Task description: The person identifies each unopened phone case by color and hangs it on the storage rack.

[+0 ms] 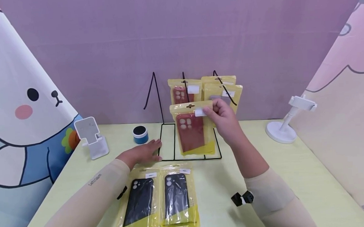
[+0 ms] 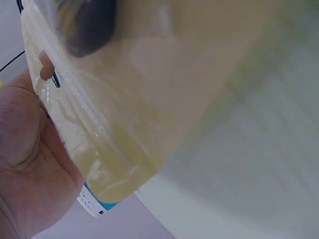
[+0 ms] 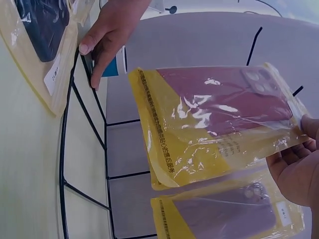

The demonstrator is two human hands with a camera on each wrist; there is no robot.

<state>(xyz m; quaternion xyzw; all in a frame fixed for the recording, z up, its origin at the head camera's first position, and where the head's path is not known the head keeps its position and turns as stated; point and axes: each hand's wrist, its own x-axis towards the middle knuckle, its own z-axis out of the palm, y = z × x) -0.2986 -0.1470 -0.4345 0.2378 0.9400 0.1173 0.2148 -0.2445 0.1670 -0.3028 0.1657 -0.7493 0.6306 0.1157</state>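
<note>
My right hand point(image 1: 225, 119) pinches the upper right corner of a clear-and-yellow bag holding a red phone case point(image 1: 191, 132). The bag hangs upright before the middle hook of a black wire rack point(image 1: 190, 159), its punched hole close to the hook tip; whether the tip enters it I cannot tell. My left hand point(image 1: 144, 152) rests on the left side of the rack's base, fingers extended at the wire. Another bagged red case point(image 1: 182, 94) hangs behind on the middle hook, and bagged cases point(image 1: 222, 90) hang on the right hook. The left hook point(image 1: 152, 89) holds no bag.
Two bagged black phone cases point(image 1: 139, 201) point(image 1: 176, 196) lie in front of the rack. A blue-and-white jar point(image 1: 140, 135) stands left of it. A white phone stand point(image 1: 93, 138) is at far left, another white stand point(image 1: 281, 130) at right. A purple backdrop point(image 1: 105, 62) rises behind.
</note>
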